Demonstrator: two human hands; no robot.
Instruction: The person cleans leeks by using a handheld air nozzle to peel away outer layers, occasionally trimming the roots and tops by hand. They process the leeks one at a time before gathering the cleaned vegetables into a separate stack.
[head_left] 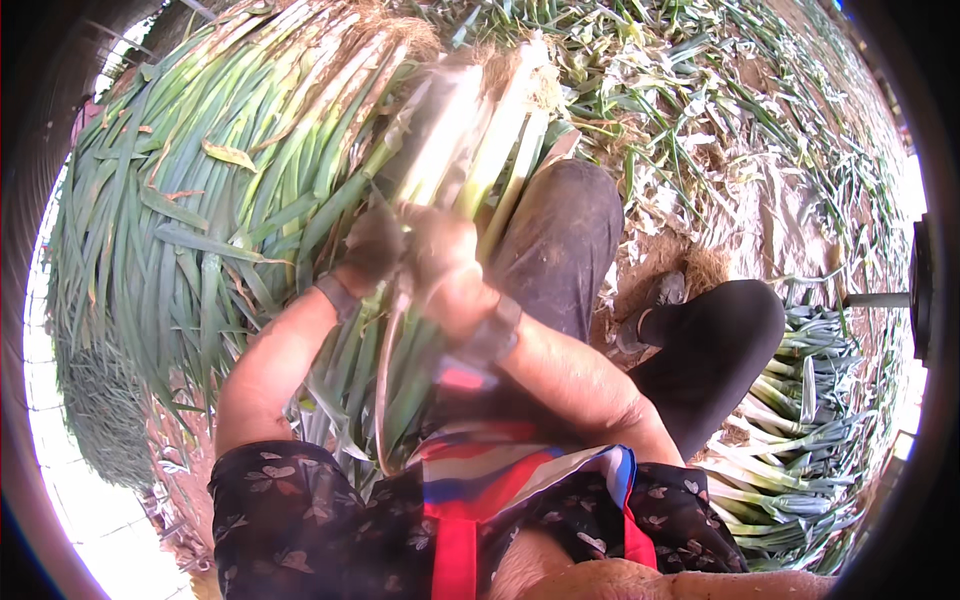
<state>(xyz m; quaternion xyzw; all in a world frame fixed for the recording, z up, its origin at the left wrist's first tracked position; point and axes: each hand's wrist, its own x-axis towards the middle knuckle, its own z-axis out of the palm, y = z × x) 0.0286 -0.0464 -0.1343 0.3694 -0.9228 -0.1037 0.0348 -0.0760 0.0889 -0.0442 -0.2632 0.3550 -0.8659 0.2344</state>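
Observation:
My left hand (374, 245), which looks dark or gloved, closes around a leek (440, 130) whose pale stalk points away from me and is smeared by motion. Right beside it, my right hand (442, 245) is bunched in a fist shape, its fingers blurred; what it grips I cannot make out. A thin, pale strip of leaf (390, 370) hangs from between the two hands toward my lap. More pale leek stalks (505, 125) with fibrous roots lie just past my right hand, next to my knee. Dark bands circle both wrists.
A large heap of leeks (215, 180) spreads along the left, roots toward the far side. Stripped leaves (690, 90) litter the ground at far right. Several stacked leeks (790, 440) lie at near right, beyond my bent leg (715, 330).

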